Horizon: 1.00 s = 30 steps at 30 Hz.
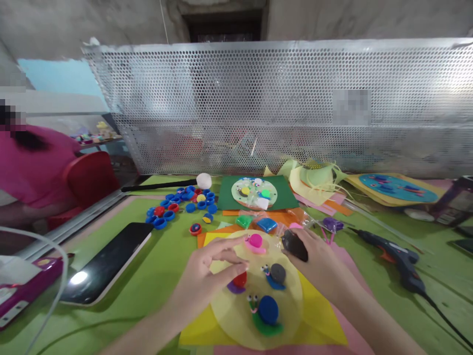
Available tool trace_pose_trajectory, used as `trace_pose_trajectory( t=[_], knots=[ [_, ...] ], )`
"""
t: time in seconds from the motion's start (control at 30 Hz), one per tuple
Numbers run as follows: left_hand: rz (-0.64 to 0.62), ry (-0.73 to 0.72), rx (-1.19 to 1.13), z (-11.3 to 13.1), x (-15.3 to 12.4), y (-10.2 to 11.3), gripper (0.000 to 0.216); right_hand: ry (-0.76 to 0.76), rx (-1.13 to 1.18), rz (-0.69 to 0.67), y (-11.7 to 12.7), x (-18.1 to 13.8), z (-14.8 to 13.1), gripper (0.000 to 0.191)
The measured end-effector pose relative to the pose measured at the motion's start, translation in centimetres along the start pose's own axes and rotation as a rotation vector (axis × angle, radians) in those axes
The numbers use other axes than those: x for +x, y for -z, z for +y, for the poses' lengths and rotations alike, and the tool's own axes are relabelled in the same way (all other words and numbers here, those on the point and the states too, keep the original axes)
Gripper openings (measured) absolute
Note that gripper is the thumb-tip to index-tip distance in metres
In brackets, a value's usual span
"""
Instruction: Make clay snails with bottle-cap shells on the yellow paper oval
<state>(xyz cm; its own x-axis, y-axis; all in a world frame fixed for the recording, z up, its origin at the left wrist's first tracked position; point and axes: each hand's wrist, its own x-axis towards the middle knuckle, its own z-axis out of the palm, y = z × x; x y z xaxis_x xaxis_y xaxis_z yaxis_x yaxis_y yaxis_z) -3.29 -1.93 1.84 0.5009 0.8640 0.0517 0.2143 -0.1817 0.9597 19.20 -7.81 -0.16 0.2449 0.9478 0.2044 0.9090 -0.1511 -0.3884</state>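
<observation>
My left hand [210, 266] hovers over a pale yellow paper disc [291, 308], index finger and thumb apart, with nothing visible between them. Its index fingertip is close to a pink clay snail [255, 241]; the thumb partly covers a snail with a red cap shell [241, 279]. My right hand [314, 246] grips a packet of black clay [294, 245] above the disc's right edge. Lower on the disc are a snail with a dark grey shell [278, 273] and a green one with a blue cap shell [268, 310]. Yellow paper [325, 330] lies underneath.
Blue and red bottle caps [168, 216] lie at the back left, near a phone [109, 264]. A glue gun [395, 256] rests at right. Green and blue clay packets [266, 225] sit behind the disc. A perforated metal panel [236, 98] stands behind. A person in pink [37, 158] is at left.
</observation>
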Motion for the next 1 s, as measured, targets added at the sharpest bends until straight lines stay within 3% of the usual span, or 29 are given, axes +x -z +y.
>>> trace_pose_trajectory(
  t=[0.1,0.3,0.6,0.87,1.0],
  knots=[
    [-0.014,-0.11,0.067,-0.3,0.0,-0.1,0.009,-0.005,0.005,-0.007,0.0,0.1,0.1,0.029],
    [-0.062,-0.233,0.085,-1.1,0.4,0.0,0.01,-0.022,0.013,-0.016,0.1,0.1,-0.1,0.034],
    [-0.121,-0.188,0.212,-0.9,0.7,0.0,0.016,-0.071,-0.018,-0.02,0.6,0.5,-0.3,0.028],
    [-0.028,-0.236,0.204,-1.6,1.0,0.1,0.007,-0.129,-0.126,-0.011,-0.2,0.7,0.0,0.042],
    [0.004,-0.128,0.24,-1.9,1.3,0.3,0.014,-0.137,-0.162,-0.035,-0.6,1.0,0.3,0.039]
  ],
)
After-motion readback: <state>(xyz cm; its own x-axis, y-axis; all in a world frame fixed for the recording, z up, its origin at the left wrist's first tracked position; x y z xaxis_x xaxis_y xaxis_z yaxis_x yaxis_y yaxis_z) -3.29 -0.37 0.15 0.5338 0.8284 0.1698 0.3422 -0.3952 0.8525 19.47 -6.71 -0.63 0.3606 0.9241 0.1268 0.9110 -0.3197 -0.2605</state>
